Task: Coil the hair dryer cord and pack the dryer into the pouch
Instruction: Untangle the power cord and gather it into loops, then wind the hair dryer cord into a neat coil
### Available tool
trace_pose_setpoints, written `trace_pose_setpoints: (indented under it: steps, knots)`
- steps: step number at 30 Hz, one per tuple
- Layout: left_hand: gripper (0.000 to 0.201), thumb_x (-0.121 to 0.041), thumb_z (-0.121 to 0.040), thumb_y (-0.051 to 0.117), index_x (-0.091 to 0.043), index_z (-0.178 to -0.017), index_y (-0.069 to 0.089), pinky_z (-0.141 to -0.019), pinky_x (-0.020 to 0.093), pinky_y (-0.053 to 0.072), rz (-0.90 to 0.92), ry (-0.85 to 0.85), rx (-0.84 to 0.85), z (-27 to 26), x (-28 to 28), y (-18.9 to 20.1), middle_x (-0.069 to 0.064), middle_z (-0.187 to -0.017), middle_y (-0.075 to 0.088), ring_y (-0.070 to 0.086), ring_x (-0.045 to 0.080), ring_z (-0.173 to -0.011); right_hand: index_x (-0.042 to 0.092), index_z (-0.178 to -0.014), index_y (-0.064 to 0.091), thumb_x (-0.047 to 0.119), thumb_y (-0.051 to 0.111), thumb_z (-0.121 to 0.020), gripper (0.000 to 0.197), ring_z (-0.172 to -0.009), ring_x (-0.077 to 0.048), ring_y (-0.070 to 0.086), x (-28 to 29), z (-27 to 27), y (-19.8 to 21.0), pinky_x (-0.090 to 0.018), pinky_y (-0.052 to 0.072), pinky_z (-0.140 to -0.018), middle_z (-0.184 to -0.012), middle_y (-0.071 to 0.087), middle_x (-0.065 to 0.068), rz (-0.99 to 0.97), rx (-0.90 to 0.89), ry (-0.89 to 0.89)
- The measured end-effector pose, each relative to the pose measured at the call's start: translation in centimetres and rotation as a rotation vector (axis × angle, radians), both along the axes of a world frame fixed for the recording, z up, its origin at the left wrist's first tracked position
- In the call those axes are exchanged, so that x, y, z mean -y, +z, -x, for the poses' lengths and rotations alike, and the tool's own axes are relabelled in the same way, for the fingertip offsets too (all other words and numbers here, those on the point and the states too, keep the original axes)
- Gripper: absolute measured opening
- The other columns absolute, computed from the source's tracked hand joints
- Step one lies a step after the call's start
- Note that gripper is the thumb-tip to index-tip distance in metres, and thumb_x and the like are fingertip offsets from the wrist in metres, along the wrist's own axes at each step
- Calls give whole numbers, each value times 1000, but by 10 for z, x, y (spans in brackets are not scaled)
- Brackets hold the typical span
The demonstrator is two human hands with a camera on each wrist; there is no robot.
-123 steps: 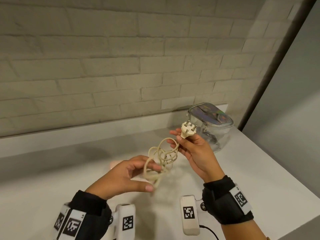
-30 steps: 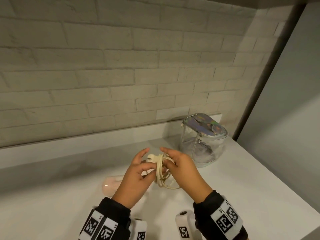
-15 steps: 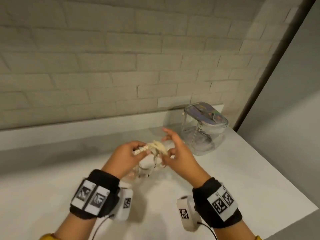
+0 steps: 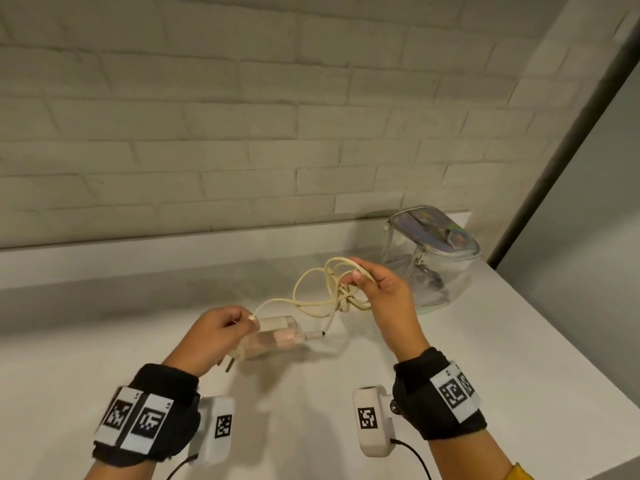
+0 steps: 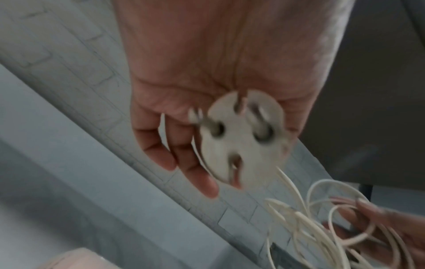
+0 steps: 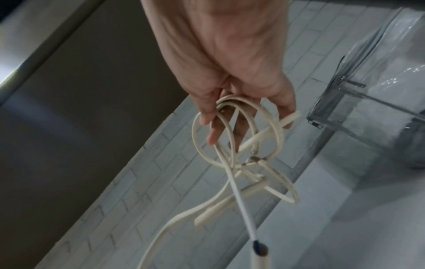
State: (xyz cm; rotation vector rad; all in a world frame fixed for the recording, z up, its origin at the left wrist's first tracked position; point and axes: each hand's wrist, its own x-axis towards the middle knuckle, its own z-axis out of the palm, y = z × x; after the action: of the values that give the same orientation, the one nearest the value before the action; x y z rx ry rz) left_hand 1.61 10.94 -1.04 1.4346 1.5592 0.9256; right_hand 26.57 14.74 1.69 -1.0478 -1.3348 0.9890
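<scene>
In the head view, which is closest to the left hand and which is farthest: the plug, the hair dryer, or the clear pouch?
1. Plug: held in the left hand itself.
2. Hair dryer: on the counter, right beside that hand.
3. Pouch: far right, by the wall, beyond the right hand.

Dryer lies on the counter, below the left hand. Pouch stands behind the right hand, against the wall.
</scene>
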Motion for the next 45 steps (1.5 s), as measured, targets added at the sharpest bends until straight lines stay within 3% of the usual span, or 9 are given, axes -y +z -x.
trace_pose_setpoints:
  steps: [7,10,14,18,23,28,33,40,45]
  knots:
    - [24,-39,-85,57,-18,-79,68,-74,25,50,117,-130,-54,-31,6,-13,0,-76,71,65,6,-65,13,-110,61,12,44,-95,23,-78,5,59,5,10,3,-11,46,-73,-84,62,4,-59,67,166]
    - [28,-39,-89,51,-17,-104,57,-66,17,48,53,-20,89,-46,-8,-4,2,-91,68,65,8,-76,11,-111,61,12,39,-96,26,-80,-7,57,8,10,4,-15,47,-75,-83,59,-9,-107,78,193]
    - [21,-15,-96,40,-12,-91,61,-71,23,53,35,25,427,-57,-27,10,4,-70,64,65,16,-69,16,-102,65,16,39,-97,26,-93,-1,57,9,6,2,-11,42,-84,-97,60,-1,-130,105,167]
    - [30,-2,-96,28,-12,-81,53,-44,19,48,-43,180,807,-41,-41,18,-6,-46,48,50,9,-38,26,-82,62,20,41,-93,24,-94,-6,54,-3,-19,-4,-14,39,-91,-97,55,-3,-105,146,-121]
    - [38,1,-90,30,-14,-69,57,-35,13,22,-149,176,810,5,-48,16,-11,-40,39,27,0,-31,12,-91,61,1,38,-94,26,-56,2,49,-8,-52,-2,-12,44,-64,-67,50,0,24,53,-136]
    - [54,6,-84,32,-19,-48,64,-35,17,14,-248,299,597,33,-51,11,-11,-31,34,25,0,-29,11,-95,67,3,49,-90,20,-67,10,56,-14,-60,2,-5,40,-66,-78,62,6,-7,250,-196]
    - [35,-4,-76,41,-18,-50,60,-39,15,23,-419,386,189,47,-38,7,-8,-42,45,31,7,-44,5,-89,71,11,55,-89,17,-78,-33,58,-20,-58,-4,-27,41,-70,-86,66,-27,-15,421,-202]
    - [28,-21,-85,44,-18,-57,48,-46,25,27,-158,-8,-1040,44,-5,-19,-1,-55,49,47,21,-55,-3,-80,69,11,58,-85,19,-58,-17,52,-23,-62,-6,-25,41,-59,-57,58,-8,-21,621,-258]
    - [32,-21,-86,43,-19,-56,51,-52,27,37,67,73,-1027,71,10,-38,0,-56,53,50,21,-57,4,-71,72,6,56,-80,18,-73,-32,56,-29,-73,-12,-25,41,-62,-75,68,-21,121,517,-323]
